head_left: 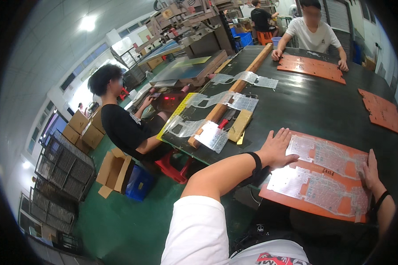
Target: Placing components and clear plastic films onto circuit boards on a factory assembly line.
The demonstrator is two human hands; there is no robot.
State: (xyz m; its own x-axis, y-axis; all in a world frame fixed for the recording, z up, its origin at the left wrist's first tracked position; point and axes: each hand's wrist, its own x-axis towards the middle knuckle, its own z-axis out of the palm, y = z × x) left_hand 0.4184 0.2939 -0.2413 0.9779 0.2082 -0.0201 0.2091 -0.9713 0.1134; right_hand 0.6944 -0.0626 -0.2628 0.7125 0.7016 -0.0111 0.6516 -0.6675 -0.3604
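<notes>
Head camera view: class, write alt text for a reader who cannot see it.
Both hands, left hand and right hand, press flat on clear plastic sheets lying on an orange board at a dark table. Across it, a seated person handles another orange board.

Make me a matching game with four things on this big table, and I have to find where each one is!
Things:
1. left hand
2. right hand
3. long wooden bar
4. orange board under the other person's hands

Places:
A. far end of the dark table
B. right edge of the near orange board
C. lying lengthwise along the table's left side, under clear plastic sheets
D. flat on the left edge of the near orange board

Pairs: 1-D, 2-B, 3-C, 4-A
</notes>
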